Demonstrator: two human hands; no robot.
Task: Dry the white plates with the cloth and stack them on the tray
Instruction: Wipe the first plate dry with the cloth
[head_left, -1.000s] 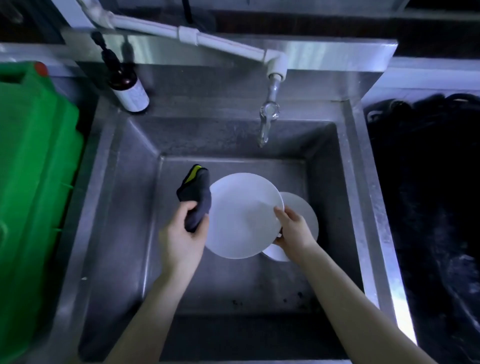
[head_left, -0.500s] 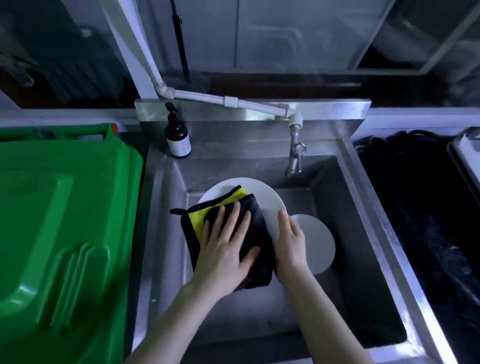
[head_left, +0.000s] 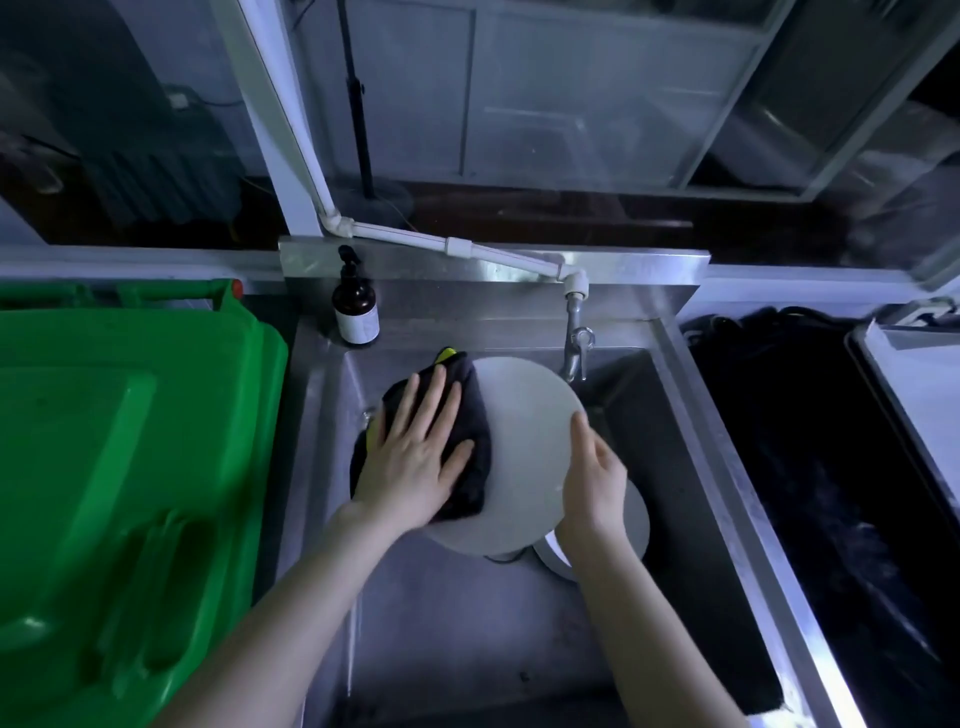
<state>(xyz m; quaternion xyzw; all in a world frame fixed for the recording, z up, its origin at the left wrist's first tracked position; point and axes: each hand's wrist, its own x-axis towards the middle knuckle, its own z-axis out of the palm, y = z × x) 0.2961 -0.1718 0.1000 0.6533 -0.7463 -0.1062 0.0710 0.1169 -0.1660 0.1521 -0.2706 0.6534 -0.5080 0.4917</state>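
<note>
The left hand (head_left: 415, 457) lies flat with its fingers spread and straight, pressing a dark cloth (head_left: 470, 410) with a yellow edge onto the left part of a white plate (head_left: 524, 441). The right hand (head_left: 595, 478) grips that plate by its right rim, thumb on the upper face, and holds it tilted above the steel sink (head_left: 467, 634). A second white plate (head_left: 638, 519) lies lower in the basin, partly hidden behind the right wrist and the held plate. The tap (head_left: 574, 353) hangs just beyond the held plate's far rim. A brown pump bottle (head_left: 356, 312) stands on the sink's back left corner, and a green bin lid (head_left: 130, 467) lies left of the sink.
</note>
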